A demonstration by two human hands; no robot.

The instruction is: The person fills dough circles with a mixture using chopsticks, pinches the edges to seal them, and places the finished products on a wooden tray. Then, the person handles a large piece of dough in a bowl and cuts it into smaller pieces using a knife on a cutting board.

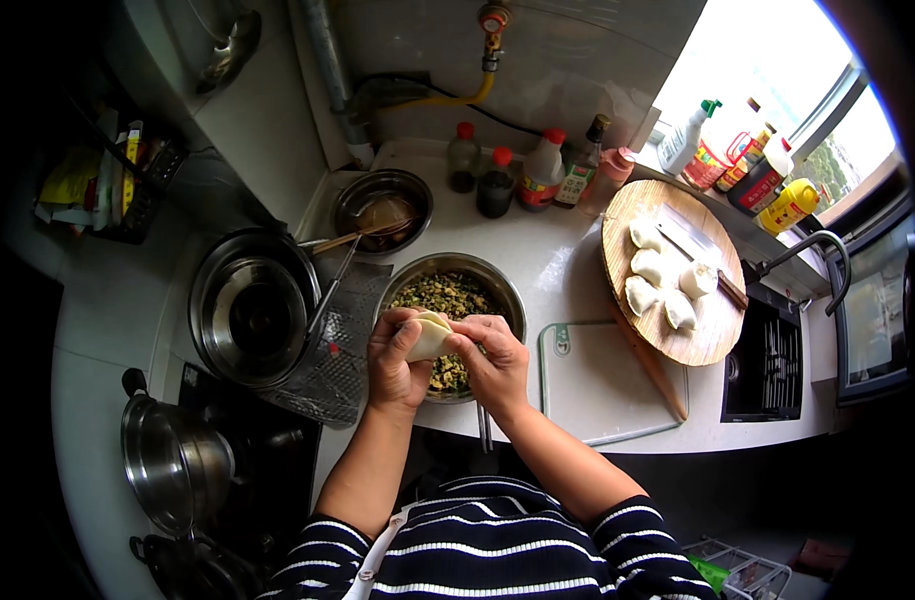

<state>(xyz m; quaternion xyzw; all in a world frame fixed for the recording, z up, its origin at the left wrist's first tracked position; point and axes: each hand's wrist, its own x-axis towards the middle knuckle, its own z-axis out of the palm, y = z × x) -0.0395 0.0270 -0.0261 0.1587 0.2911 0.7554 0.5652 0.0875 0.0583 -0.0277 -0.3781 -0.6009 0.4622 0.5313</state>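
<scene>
Between both hands, over a metal bowl [517,305] of chopped green and yellow filling [447,292], is a pale folded dumpling [430,338]. My left hand [395,360] is closed around its left side, with the thumb along the dough. The fingers and thumb of my right hand [492,358] pinch its right edge. Whatever lies inside the fold is hidden. On a round wooden board [702,340] to the right sit several shaped dumplings [648,266], beside a knife [689,243] with a brown handle.
A rolling pin [657,375] lies across a white cutting board [597,400], partly under the round board. Bottles [495,185] stand along the back wall. Left are a bowl with chopsticks [385,205], nested metal basins [217,340] and a pot [177,465]. The sink [762,360] is far right.
</scene>
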